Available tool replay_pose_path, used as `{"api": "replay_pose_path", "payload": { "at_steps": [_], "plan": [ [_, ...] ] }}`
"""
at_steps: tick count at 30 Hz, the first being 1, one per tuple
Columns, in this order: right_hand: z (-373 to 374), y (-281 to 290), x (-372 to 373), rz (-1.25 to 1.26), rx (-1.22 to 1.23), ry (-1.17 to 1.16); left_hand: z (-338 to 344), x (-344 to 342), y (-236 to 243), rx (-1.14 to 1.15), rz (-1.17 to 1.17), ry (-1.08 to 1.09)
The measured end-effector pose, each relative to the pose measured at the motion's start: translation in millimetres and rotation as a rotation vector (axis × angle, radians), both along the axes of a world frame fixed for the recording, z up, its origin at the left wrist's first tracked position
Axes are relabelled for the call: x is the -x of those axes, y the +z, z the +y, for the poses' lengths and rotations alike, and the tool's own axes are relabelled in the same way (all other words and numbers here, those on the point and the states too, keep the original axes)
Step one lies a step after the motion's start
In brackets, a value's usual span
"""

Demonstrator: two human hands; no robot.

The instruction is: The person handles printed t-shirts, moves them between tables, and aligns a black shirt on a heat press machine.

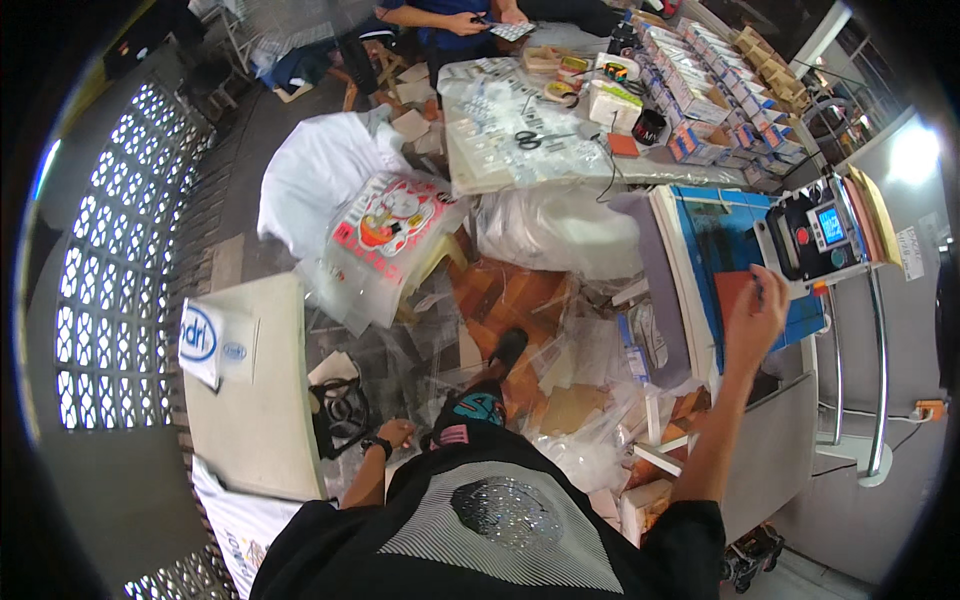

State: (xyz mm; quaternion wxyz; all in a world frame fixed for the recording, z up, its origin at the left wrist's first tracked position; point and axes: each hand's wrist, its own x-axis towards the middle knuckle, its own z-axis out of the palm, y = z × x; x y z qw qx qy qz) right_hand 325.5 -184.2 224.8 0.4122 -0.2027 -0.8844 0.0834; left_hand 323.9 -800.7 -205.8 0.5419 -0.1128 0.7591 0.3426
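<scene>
Black shirt fills the near edge, a glittery disc printed on its front. Beyond it, the right hand is over a reddish-brown sheet, which lies on the blue surface beside a machine with a small lit screen. Its fingers are bent — whether they pinch the sheet, I cannot tell. The left hand hangs low, loosely curled, with nothing visible in it. Since the sheet sits near the blue surface's left edge, a sideways drag could carry it over; if the machine is hot, fingers this near might get burnt. Loose clear plastic could slide underfoot. Room looks tight — a strip of brown floor, with a white table at left and a cluttered worktable ahead
</scene>
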Motion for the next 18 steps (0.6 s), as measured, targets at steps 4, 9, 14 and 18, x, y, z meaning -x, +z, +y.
{"api": "replay_pose_path", "payload": {
  "at_steps": [4, 9, 14, 18],
  "plan": [
    [63, 8, 18, -0.084, -0.157, -0.322, 1, 84, -86, 0.084, 0.075, -0.618],
    [124, -26, 11, -0.572, -0.321, -0.72, 150, 201, -25, 0.005, 0.439, -0.617],
    [122, -17, 59, -0.873, -0.212, -0.827, 233, 289, 31, -0.264, 0.634, 0.02],
    [180, -10, 34, -0.718, -0.05, -0.592, 285, 324, 59, -0.371, 0.502, 0.032]
  ]
}}
